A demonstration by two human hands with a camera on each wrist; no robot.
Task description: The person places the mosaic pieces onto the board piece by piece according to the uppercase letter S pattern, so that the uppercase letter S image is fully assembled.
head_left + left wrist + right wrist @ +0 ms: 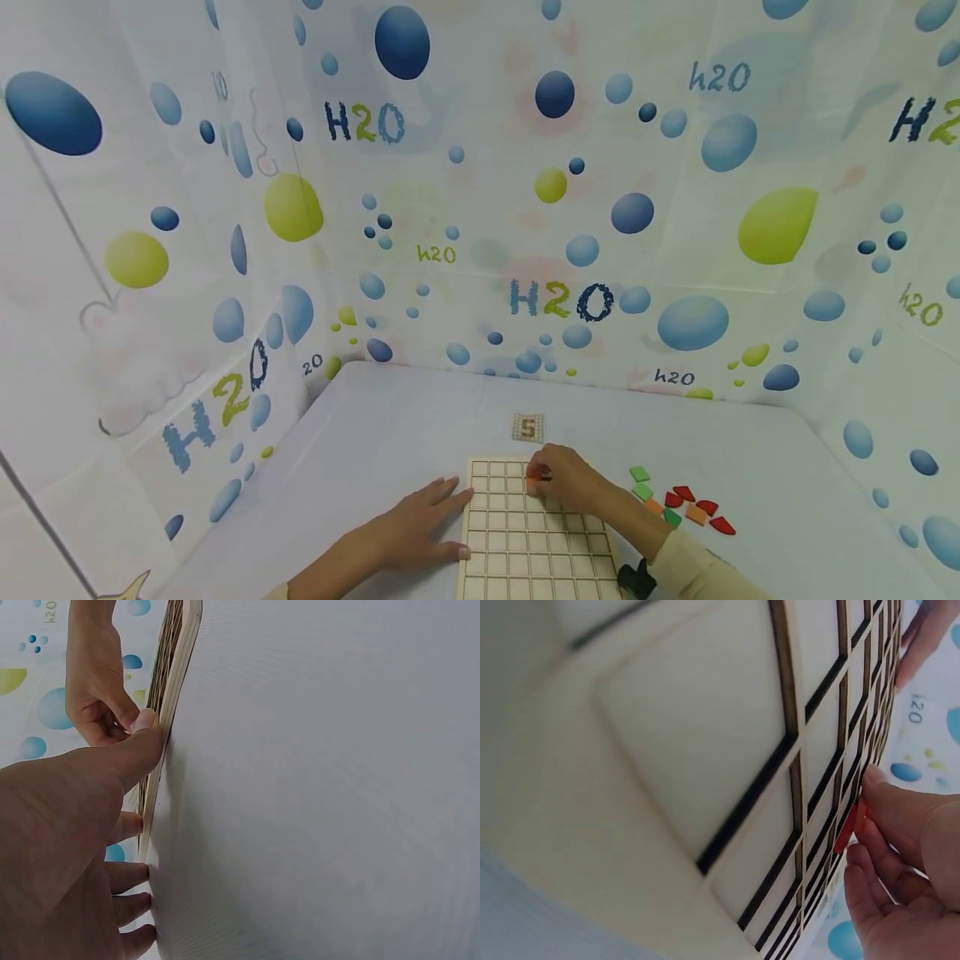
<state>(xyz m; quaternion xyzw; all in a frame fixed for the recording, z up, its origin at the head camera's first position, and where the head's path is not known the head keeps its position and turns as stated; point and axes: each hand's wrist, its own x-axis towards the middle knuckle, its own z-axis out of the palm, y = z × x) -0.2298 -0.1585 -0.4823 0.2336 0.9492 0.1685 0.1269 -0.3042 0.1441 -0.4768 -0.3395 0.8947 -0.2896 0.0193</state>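
A pale wooden board (517, 546) with a raised square grid lies on the white table. My right hand (567, 481) is over its far part and pinches a small orange tile (862, 813) between thumb and fingers. Beside that tile, a red piece (844, 831) shows at the grid in the right wrist view. My left hand (412, 527) rests along the board's left side with fingers spread. In the left wrist view its thumb (145, 739) touches the board's edge (174, 682). The fingers partly hide the orange tile in the head view.
Right of the board lie loose pieces: light green tiles (640, 474), an orange tile (697, 514), a dark green piece (672, 518) and several red ones (722, 526). Beyond the board is a small gridded card (528, 428) with a brown figure. A patterned curtain (480, 208) surrounds the table.
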